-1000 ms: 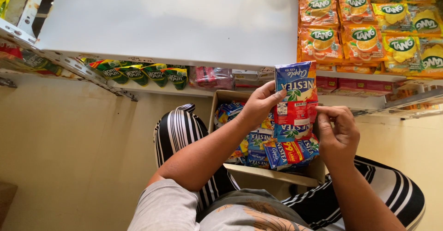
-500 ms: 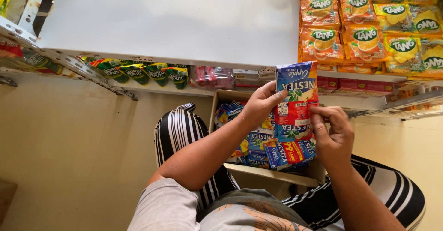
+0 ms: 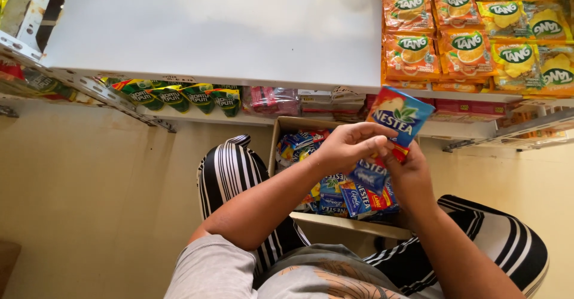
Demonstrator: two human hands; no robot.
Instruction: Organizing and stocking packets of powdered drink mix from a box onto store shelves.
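Note:
My left hand (image 3: 353,146) pinches the lower edge of a blue drink-mix sachet (image 3: 399,117), which stands tilted to the right above the other packets. My right hand (image 3: 411,179) is just under it, holding a stack of blue sachets (image 3: 366,185) with red-marked ones at the bottom. Both hands hover over an open cardboard box (image 3: 286,127) that stands on the floor between my knees and holds more blue sachets (image 3: 299,140).
A white shelf (image 3: 215,30) spreads out in front. Orange and yellow sachets (image 3: 472,30) lie in rows at its right. On the lower shelf are green packets (image 3: 173,96) and pink packets (image 3: 272,99). My striped trouser knees (image 3: 230,167) flank the box on a beige floor.
The top blue sachet has come up off the stack and tilted to the right. My left hand moved right to grip its lower edge, and the right hand shifted slightly with the stack.

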